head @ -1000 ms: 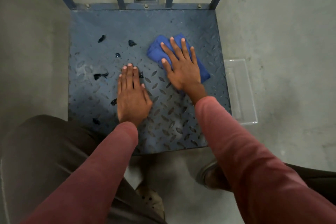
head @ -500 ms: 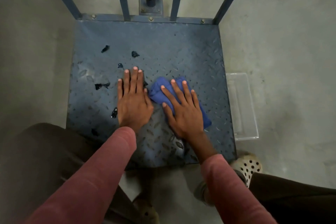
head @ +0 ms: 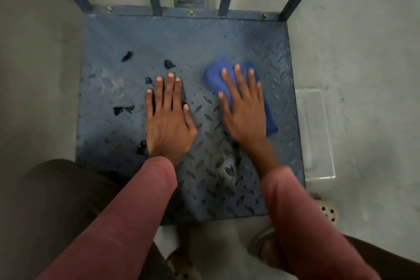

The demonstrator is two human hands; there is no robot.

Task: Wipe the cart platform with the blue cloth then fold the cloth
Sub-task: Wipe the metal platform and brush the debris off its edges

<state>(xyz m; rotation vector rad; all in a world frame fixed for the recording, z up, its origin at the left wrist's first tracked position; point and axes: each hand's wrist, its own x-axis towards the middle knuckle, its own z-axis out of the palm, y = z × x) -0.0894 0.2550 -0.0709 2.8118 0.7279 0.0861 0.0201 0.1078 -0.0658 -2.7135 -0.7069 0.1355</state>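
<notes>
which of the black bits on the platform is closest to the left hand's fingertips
The small black bit just beside the fingertips of the left hand, almost touching them. The bow-shaped bit, the wrist-side bit and the two upper bits lie farther off.

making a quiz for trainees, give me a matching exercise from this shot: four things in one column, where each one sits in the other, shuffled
1 blue cloth
2 left hand
3 clear tray
4 black scraps

a on the floor, right of the cart platform
b palm down on bare metal
c under the right hand
d scattered on the cart platform's left half

Pairs: 1-c, 2-b, 3-a, 4-d
</notes>
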